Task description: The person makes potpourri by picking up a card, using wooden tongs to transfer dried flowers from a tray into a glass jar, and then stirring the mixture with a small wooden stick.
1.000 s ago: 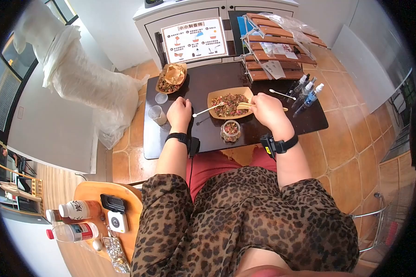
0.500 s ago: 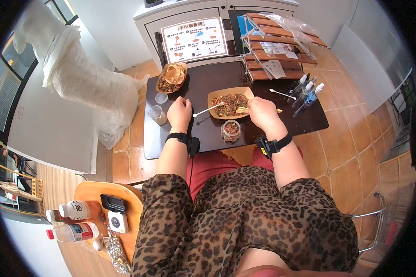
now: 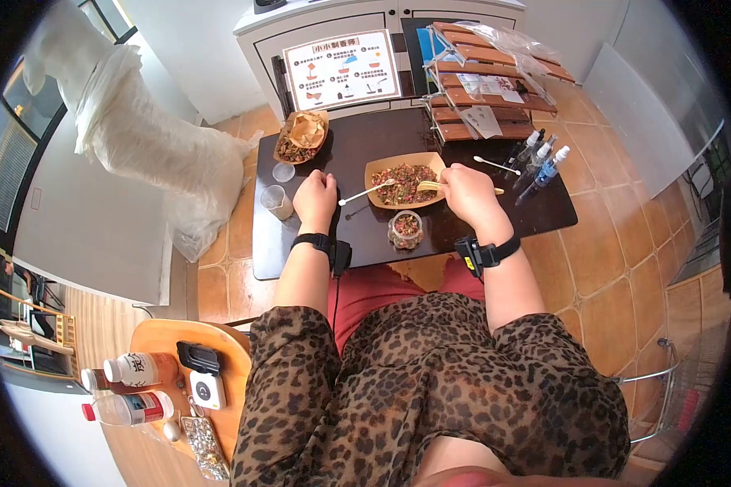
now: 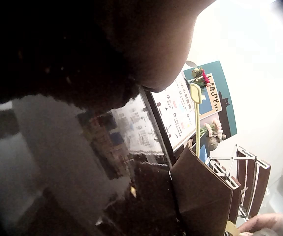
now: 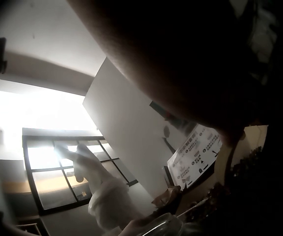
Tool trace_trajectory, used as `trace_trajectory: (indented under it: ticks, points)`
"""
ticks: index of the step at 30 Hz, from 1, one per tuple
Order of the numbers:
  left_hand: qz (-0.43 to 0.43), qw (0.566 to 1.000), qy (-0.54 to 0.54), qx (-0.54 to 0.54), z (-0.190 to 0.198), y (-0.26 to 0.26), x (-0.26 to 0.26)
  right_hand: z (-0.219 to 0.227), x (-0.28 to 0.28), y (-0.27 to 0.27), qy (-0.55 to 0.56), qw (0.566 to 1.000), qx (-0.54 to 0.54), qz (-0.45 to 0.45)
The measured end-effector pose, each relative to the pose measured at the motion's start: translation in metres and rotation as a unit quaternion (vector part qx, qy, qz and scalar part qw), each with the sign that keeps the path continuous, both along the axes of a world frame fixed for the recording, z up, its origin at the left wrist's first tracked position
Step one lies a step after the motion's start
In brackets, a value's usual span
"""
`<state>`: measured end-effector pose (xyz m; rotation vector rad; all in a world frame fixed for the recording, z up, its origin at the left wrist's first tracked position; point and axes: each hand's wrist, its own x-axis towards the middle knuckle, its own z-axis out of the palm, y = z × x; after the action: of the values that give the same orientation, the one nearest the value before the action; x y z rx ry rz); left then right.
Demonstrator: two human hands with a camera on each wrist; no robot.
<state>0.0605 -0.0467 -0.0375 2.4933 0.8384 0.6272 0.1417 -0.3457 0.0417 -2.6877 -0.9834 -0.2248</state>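
Note:
My right hand (image 3: 469, 193) grips a pale wooden utensil (image 3: 430, 186) whose tip looks split and sits in the mix at the right side of a brown paper tray (image 3: 375, 197). Dried petals and leaves (image 3: 406, 183) fill that tray. Loosely curled, my left hand (image 3: 315, 196) rests on the dark table (image 3: 357, 134) and holds nothing. Between the hands, a thin pale spoon (image 3: 367, 193) leans across the tray's left rim; in the left wrist view the spoon (image 4: 196, 113) rises above it. A small glass jar (image 3: 405, 231) with dried flowers stands in front of the tray.
A clear cup (image 3: 276, 202) and a small clear dish (image 3: 283, 172) are left of my left hand. Behind them stands another paper tray (image 3: 284, 146) with dried flowers. Spray bottles (image 3: 547, 169), a second spoon (image 3: 496, 165) and a folded slatted stand (image 3: 483, 89) are at the right.
My right hand shifted left and slightly nearer with the wooden utensil, then back right, changing the utensil's angle in the mix. The left hand has stayed put.

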Motion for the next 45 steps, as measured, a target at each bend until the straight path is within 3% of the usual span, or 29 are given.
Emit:
trace_trajectory:
  ticks: [7, 19, 25, 31, 37, 45]
  points:
    - [0.0, 1.0, 0.003, 0.001, 0.0, 0.0, 0.001, 0.034, -0.012, -0.005, 0.08, 0.995, 0.053, 0.03]
    - [0.006, 1.0, -0.009, 0.018, 0.0, -0.002, 0.001, 0.055, -0.029, -0.006, 0.158, 0.982, -0.006, 0.106]
    - [0.001, 1.0, -0.021, 0.017, -0.004, 0.0, 0.001, 0.052, -0.026, -0.005, 0.146, 0.985, 0.008, 0.097]
    - [0.0, 1.0, -0.023, 0.02, -0.003, 0.0, 0.001, 0.032, -0.017, 0.0, 0.04, 0.997, 0.056, 0.038]
    - [-0.002, 1.0, 0.007, -0.002, 0.0, 0.001, 0.001, 0.003, -0.006, 0.011, 0.002, 0.999, 0.046, -0.02]
    - [0.001, 1.0, -0.017, 0.014, 0.0, -0.002, 0.0, -0.019, -0.002, 0.021, -0.055, 0.997, 0.056, -0.024]
